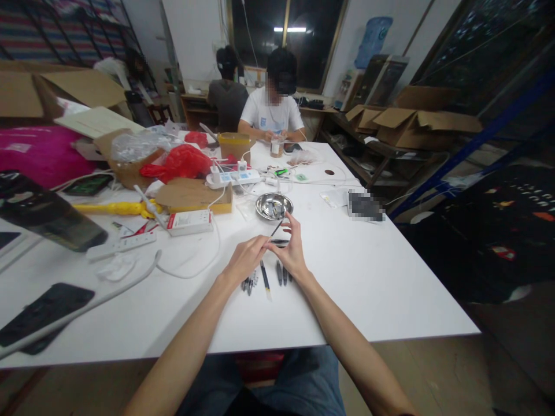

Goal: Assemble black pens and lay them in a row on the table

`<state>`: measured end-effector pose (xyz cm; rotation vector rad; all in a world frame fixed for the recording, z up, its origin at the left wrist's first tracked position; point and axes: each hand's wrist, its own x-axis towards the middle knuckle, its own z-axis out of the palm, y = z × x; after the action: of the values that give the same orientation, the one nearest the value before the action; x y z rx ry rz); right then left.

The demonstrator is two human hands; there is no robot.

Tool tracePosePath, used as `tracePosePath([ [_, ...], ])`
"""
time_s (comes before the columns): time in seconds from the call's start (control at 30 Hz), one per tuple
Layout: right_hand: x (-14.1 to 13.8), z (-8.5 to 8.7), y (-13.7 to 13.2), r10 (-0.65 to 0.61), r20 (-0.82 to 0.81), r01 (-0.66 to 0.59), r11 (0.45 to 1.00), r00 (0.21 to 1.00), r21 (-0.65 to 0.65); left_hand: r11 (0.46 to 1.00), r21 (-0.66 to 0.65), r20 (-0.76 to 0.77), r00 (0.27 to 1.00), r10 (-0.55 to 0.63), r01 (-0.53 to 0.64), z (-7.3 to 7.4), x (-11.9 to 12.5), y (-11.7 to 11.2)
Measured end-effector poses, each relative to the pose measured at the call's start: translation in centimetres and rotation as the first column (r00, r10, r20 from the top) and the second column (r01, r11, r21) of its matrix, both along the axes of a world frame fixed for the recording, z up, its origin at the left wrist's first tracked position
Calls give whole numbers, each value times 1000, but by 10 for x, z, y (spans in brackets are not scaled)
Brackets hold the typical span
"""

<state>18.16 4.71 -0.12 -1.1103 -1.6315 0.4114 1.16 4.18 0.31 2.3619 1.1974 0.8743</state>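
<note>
Thin dark stick: held tilted just above centre of white table, lower end pinched where both hands' fingertips meet. Left hand: fingers pressed together on stick end. Right hand: thumb and forefinger pinching, other fingers arched. Pens lying under hands. Metal bowl just beyond. Power strip and red bag farther back.

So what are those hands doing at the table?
A person sits at the white table, and the left hand and right hand meet to pinch a thin dark stick close to a metal bowl. More small dark tools lie under the hands. Another person sits across the table.
</note>
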Motion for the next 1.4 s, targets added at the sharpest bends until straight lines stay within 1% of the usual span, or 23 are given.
tracePosePath([
  [0.23, 4, 6, -2, -28, 2, 28, 1000, 1000, 3, 999, 32, -9, 1000, 14, -14, -1, 0, -1],
  [0.37, 6, 4, -2, -21, 20, 21, 999, 1000, 26, 1000, 31, -24, 1000, -3, 3, 1, 0, -2],
  [0.53, 4, 2, -6, -77, 55, 75, 997, 996, 33, 1000, 30, -19, 1000, 1, 0, 0, 1, -3],
  [0.77, -1, 4, -14, -105, 65, 100, 993, 992, 69, 999, 36, 18, 1000, 17, -18, -2, 1, -3],
  [0.9, -2, 4, -14, -97, 30, 92, 986, 995, 139, 998, 46, 24, 999, 34, -35, -5, 2, -2],
  [1.03, -2, 5, -15, -87, -41, 94, 977, 995, 194, 993, 48, 62, 993, 103, -106, -9, 2, 2],
  [1.1, -4, 5, -17, -62, -78, 75, 981, 995, 177, 989, 41, 65, 988, 138, -141, -10, 1, 4],
  [1.2, -6, 4, -17, -39, -148, 58, 991, 988, 122, 985, 34, 29, 985, 169, -170, -9, -1, 4],
  [1.3, -4, 5, -15, -52, -224, 69, 995, 973, 69, 988, 35, -26, 988, 153, -152, -5, -2, 2],
  [1.4, 0, 5, -13, 2, -226, 2, 1000, 974, 19, 994, 35, -87, 990, 111, -108, -1, -4, 0],
])
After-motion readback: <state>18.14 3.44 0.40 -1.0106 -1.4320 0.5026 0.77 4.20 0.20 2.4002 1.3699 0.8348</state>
